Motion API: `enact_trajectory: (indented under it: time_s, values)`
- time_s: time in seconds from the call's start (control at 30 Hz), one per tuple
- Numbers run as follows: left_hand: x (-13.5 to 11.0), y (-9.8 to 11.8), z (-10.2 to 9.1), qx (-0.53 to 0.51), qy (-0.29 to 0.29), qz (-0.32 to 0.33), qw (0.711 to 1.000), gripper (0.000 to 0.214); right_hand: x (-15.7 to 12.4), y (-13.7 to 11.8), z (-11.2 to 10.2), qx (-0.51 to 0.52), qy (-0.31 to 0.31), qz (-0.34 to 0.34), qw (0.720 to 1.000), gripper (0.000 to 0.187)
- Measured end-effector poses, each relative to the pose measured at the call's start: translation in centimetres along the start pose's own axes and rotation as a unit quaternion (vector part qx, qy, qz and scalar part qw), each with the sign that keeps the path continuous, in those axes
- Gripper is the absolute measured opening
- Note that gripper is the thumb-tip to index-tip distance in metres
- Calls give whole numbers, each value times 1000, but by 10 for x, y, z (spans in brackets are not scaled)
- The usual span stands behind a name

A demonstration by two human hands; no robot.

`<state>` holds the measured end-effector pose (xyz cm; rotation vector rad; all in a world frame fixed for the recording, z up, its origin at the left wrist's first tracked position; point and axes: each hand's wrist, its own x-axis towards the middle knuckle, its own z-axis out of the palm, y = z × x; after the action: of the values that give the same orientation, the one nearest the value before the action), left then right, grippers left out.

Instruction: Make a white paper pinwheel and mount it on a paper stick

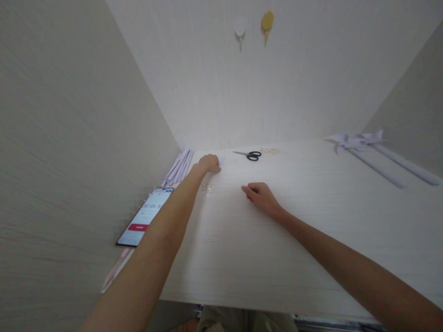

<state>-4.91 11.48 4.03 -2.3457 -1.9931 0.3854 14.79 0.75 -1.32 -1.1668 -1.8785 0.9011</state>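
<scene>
My left hand (208, 163) reaches far across the pale wooden table (311, 221) with its fingers closed on a small piece of white paper (221, 160). Just left of that hand lies a bundle of rolled white paper sticks (180, 167) against the left wall. My right hand (260, 197) rests on the tabletop nearer to me, its fingers curled inward; what they hold, if anything, is hidden. Black-handled scissors (249, 155) lie beyond both hands near the back wall.
A phone (145, 223) with a lit timer screen leans at the table's left edge by the wall. Two white paper pinwheels on long sticks (363, 142) lie at the far right. Two hooks (254, 25) hang on the back wall. Walls close in left, back and right.
</scene>
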Motion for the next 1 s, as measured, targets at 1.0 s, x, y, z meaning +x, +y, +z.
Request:
enact_trajectory:
  time_s: [1.0]
  values:
    - [2,-5,1,-17,-3,10,1000,36,0,3,0,2,-2,-5,1000,38]
